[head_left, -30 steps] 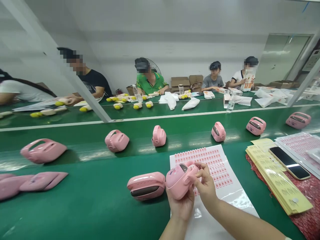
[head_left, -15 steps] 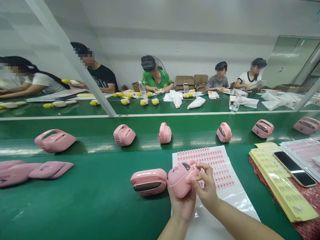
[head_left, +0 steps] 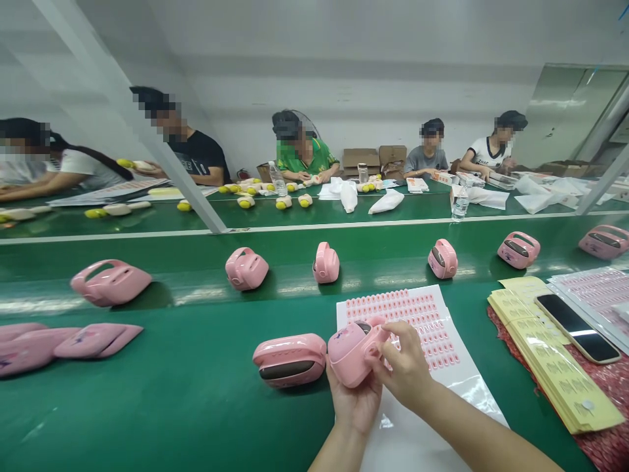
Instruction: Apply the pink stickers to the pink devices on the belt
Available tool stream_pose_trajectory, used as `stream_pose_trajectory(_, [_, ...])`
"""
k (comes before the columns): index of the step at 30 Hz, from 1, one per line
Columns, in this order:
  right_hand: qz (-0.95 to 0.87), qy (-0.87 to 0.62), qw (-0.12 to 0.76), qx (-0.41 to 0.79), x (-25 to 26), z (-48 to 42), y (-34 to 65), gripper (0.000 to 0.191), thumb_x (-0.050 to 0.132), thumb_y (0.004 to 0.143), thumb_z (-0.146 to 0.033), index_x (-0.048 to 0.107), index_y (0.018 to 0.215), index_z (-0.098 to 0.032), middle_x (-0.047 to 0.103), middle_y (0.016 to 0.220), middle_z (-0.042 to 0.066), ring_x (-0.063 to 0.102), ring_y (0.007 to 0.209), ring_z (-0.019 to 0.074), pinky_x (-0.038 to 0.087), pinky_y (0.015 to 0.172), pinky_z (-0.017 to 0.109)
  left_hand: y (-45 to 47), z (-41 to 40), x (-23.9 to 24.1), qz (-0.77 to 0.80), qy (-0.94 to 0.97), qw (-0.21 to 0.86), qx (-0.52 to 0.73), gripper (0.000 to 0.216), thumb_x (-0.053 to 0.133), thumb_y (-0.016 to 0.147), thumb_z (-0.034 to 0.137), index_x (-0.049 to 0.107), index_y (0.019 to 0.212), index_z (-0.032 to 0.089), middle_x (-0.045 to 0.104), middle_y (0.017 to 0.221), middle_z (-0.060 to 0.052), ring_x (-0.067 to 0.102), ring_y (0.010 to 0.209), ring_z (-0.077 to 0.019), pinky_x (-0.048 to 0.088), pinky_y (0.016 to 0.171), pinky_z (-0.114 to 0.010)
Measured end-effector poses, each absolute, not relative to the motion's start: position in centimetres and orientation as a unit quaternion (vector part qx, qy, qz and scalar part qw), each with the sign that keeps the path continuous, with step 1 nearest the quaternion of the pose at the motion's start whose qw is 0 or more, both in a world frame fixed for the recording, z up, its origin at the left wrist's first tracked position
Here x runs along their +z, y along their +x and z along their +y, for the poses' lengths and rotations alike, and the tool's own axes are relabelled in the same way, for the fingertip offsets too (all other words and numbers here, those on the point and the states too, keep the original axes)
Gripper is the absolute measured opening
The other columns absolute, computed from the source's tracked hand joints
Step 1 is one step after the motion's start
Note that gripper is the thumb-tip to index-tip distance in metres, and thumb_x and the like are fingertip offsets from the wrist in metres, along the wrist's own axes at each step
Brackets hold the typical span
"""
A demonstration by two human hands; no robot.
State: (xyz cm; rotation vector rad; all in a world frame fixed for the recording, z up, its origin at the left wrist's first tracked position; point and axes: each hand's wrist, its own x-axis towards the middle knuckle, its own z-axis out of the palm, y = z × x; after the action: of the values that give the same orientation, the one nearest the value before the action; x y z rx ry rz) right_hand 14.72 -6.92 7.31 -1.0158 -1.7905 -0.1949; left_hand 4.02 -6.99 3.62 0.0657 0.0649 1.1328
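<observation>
We locate the pink case (head_left: 350, 351) at lower centre of the frame, raised off the green surface (head_left: 196, 406). The left hand (head_left: 358, 401) cups it from below, grip closed around its underside. The right hand (head_left: 407, 373) meets its right end, fingertips (head_left: 396, 331) pinched on the handle. The case's long axis runs left to right. The sticker sheet (head_left: 432, 308) lies just behind the right hand.

the single view comes from a camera worn on the person's head, facing forward and down over the green belt (head_left: 187, 393). it sits close above the left hand (head_left: 356, 401), the right hand (head_left: 407, 370) and the pink case (head_left: 350, 354) at bottom middle, while the co-workers (head_left: 299, 154) behind the far table (head_left: 417, 206) look small and well off.
</observation>
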Motion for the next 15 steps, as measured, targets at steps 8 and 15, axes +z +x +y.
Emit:
stream_pose_trajectory(8, [-0.743,-0.446,0.491,0.084,6.9,-6.4,15.2,0.043,0.057,0.073,-0.034,0.041,0.111,-0.021,0.043,0.112,0.012,0.043,0.105,0.0251,0.041,0.087,0.042,3.9,-7.3,2.8,0.106,0.095,0.824,0.549,0.059,0.034,0.077,0.065,0.054,0.114,0.024,0.063,0.108,-0.005,0.049,0.111,-0.0130,0.043,0.080,-0.014])
stream_pose_trajectory(15, [-0.679,-0.446,0.518,0.266,6.1,-6.2,14.8,0.026,0.050,0.075,-0.028,0.046,0.100,-0.022,0.047,0.101,0.007,0.046,0.101,0.0214,0.039,0.089,0.039,3.8,-7.3,3.1,0.063,0.068,0.845,0.527,0.055,0.035,0.078,0.063,0.061,0.104,0.023,0.064,0.108,-0.004,0.049,0.112,-0.0134,0.044,0.079,-0.013])
